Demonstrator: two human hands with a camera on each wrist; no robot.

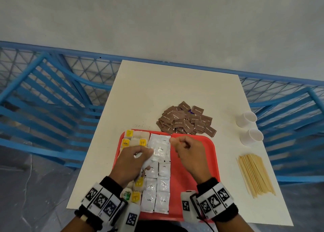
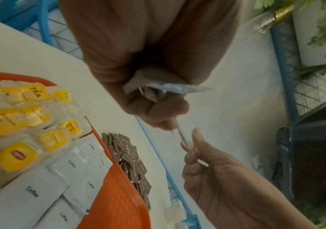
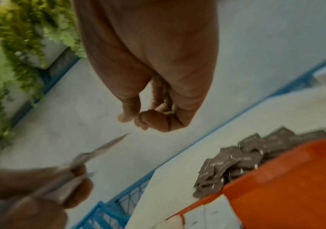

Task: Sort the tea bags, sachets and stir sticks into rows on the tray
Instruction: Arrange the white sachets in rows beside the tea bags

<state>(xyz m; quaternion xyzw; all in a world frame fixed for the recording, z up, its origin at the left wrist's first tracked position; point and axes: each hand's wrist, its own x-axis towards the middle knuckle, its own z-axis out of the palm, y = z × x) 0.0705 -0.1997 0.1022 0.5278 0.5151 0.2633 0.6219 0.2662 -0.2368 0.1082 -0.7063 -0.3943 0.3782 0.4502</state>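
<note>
Midway through the coffee row: left hand [image 1: 135, 159] gripping spare white sachets [image 1: 160, 148], right hand [image 1: 188, 152] curled and apparently empty, next placement wanted at tray's [image 1: 205, 163] twelve o'clock.

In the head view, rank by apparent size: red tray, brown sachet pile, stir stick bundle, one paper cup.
1. red tray
2. brown sachet pile and stir stick bundle, too close to rank
3. paper cup
</note>
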